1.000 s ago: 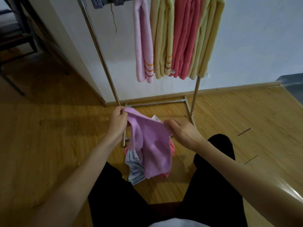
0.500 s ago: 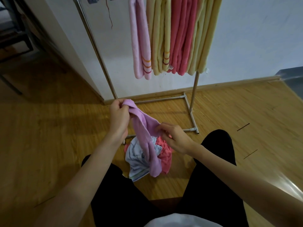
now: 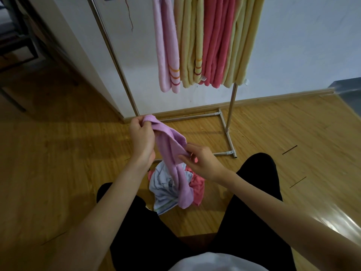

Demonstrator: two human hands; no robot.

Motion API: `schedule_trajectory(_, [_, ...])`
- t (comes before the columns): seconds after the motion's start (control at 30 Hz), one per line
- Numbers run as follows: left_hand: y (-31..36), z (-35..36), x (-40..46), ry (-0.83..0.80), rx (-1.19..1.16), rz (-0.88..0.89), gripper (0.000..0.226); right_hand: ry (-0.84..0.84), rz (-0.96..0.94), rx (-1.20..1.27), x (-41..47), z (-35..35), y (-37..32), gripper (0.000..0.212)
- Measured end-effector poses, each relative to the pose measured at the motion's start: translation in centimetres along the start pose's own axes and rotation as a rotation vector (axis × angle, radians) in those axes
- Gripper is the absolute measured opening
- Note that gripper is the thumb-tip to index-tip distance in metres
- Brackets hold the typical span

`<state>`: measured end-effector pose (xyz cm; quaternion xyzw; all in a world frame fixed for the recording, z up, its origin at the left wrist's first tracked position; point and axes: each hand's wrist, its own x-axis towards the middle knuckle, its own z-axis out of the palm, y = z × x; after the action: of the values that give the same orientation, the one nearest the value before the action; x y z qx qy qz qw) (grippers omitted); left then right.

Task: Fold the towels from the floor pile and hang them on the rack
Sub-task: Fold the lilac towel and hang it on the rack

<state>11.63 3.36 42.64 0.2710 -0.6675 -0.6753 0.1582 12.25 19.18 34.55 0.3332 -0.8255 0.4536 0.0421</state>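
A lilac towel (image 3: pixel 172 153) hangs bunched and twisted in front of me, above the floor pile. My left hand (image 3: pixel 141 137) pinches its top corner. Lower down, my right hand (image 3: pixel 201 162) grips its edge with fingers and thumb. Under it, on the wooden floor between my knees, lies the pile: a white striped towel (image 3: pixel 163 190) and a coral one (image 3: pixel 197 189). Behind stands the metal rack (image 3: pixel 232 100) with a pink towel (image 3: pixel 166 55), yellow towels (image 3: pixel 188 45) and coral towels (image 3: pixel 216 42) hung folded.
The rack's base tubes (image 3: pixel 228 137) lie on the floor just beyond the pile. A white wall with a wooden skirting runs behind it. Dark furniture legs (image 3: pixel 17 53) stand far left, a grey object (image 3: pixel 349 94) at the far right. My black-trousered knees flank the pile.
The towel was stretched wide between both hands; now it hangs narrow and twisted. My right hand slid down and left along its edge, while my left hand kept the top corner.
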Motion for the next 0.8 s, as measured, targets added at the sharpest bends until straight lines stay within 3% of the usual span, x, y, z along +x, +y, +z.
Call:
schedule_trajectory(0.3, [1.0,-3.1,1.7,-0.104,0.189,0.063,0.02,0.118,-0.029,-0.071,2.3,-4.4,0.3,0.016])
schedule_trajectory(0.4, [2.6,-4.4,2.3,-0.147,0.413,0.21,0.017,0.15,-0.102,-0.137,4.1,-6.4,-0.6,0.01])
schedule_trajectory(0.6, [6.3,-5.8,1.4,-0.042,0.902,0.677,0.015,0.247,-0.218,-0.194,5.7,-9.5,-3.1,0.007])
schedule_trajectory(0.73, [8.4,-5.9,1.0,-0.153,1.028,0.731,0.007,0.205,-0.26,-0.281,6.2,-11.3,-3.9,0.01])
schedule_trajectory(0.8, [9.3,-5.5,0.7,-0.25,0.961,0.682,0.007,0.214,-0.254,-0.315,6.7,-12.0,-3.9,0.012])
